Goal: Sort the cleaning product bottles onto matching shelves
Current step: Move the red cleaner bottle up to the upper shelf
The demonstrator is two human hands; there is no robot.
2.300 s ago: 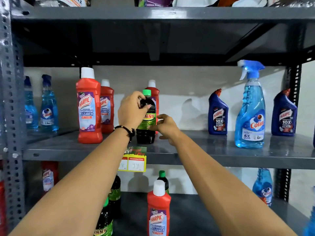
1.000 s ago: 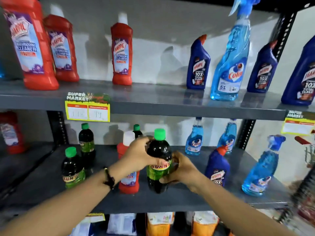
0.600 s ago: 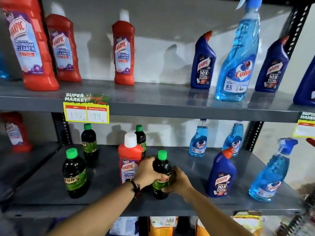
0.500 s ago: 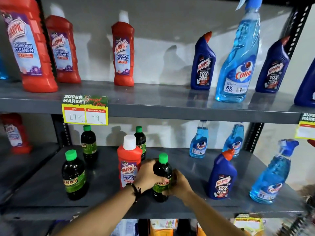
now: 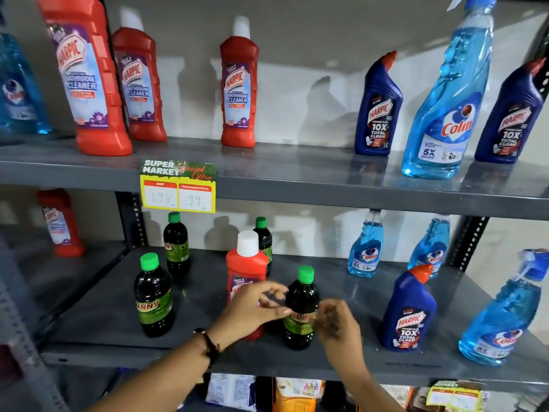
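Observation:
A dark bottle with a green cap (image 5: 301, 304) stands upright on the lower grey shelf (image 5: 98, 316). My left hand (image 5: 252, 307) is just left of it with fingers spread, fingertips barely off its side. My right hand (image 5: 335, 325) is just right of it, fingers loose and blurred, holding nothing. A red Harpic bottle with a white cap (image 5: 246, 263) stands right behind my left hand. Three more dark green-capped bottles stand on this shelf, the nearest one (image 5: 154, 295) at the left.
The lower shelf also carries a blue Harpic bottle (image 5: 410, 310) and blue Colin sprays (image 5: 502, 316). The upper shelf (image 5: 282, 171) holds red Harpic bottles (image 5: 86, 75), blue Harpic bottles (image 5: 378, 108) and a Colin spray (image 5: 445, 114). A price tag (image 5: 178, 187) hangs on its edge.
The dark bottle came down from the upper shelf to the lower one and was set beside the red Harpic bottle. Both hands have now let go and opened away from it.

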